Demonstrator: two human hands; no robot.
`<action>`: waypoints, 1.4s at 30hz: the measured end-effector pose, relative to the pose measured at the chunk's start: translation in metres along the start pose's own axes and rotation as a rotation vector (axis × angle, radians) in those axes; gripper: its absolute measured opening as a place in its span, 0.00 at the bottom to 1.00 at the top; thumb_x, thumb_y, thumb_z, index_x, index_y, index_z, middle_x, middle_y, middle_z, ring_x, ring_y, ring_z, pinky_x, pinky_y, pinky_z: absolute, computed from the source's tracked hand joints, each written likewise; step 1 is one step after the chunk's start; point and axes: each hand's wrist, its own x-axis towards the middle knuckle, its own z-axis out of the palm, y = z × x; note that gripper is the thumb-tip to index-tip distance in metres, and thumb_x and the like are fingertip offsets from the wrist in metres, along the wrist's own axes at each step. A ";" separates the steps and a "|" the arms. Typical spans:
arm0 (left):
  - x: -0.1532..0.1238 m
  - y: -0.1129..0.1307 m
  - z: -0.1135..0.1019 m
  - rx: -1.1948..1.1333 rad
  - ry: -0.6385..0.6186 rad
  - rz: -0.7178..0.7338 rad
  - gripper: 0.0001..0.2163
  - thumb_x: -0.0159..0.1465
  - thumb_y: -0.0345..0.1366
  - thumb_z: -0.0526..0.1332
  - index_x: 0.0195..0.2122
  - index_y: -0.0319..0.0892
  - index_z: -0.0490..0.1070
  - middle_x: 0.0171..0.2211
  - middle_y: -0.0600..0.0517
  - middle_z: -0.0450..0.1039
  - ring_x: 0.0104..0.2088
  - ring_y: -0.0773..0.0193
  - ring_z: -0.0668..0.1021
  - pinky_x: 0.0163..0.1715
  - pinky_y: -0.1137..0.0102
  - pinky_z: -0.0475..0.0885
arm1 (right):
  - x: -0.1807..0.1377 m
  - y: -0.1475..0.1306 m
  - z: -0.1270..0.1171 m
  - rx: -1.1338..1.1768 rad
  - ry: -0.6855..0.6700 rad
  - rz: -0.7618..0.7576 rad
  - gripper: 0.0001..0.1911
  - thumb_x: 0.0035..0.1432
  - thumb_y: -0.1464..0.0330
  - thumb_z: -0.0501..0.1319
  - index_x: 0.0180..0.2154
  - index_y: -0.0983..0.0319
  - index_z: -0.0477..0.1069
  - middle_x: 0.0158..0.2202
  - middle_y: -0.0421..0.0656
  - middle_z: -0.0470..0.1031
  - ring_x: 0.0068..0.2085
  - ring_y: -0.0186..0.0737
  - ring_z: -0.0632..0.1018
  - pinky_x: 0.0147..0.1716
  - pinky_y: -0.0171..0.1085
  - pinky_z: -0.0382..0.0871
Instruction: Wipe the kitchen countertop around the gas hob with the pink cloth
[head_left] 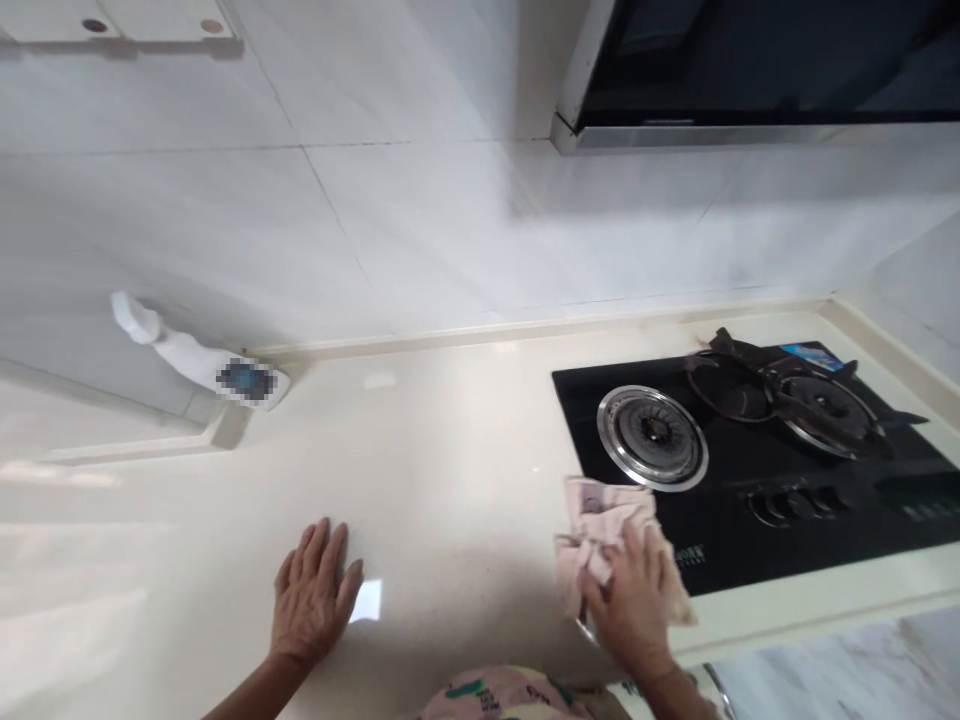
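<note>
My left hand [313,590] lies flat on the pale countertop [442,480], fingers stretched out and holding nothing. My right hand [634,595] grips a pinkish cloth [600,510], bunched beneath the palm and fingers. That cloth rests across the counter and the left front edge of the black gas stove [720,540]. Just beyond it is the stove's round left burner [652,438] with a silver ring. Part of the cloth is hidden under my right hand.
A white spray bottle [195,360] stands at the counter's back left corner. Black pan supports [750,380] are piled over the right burner. Control knobs [799,503] sit at the stove's front. A dark range hood [765,70] overhangs the stove. White tiles [420,220] line the wall.
</note>
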 end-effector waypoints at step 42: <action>-0.001 0.005 -0.006 -0.008 -0.070 -0.059 0.29 0.73 0.47 0.51 0.74 0.45 0.60 0.74 0.41 0.59 0.75 0.47 0.59 0.71 0.50 0.53 | 0.247 -0.106 0.012 0.116 -0.350 -0.189 0.34 0.71 0.50 0.50 0.70 0.59 0.62 0.78 0.52 0.49 0.77 0.67 0.43 0.71 0.65 0.39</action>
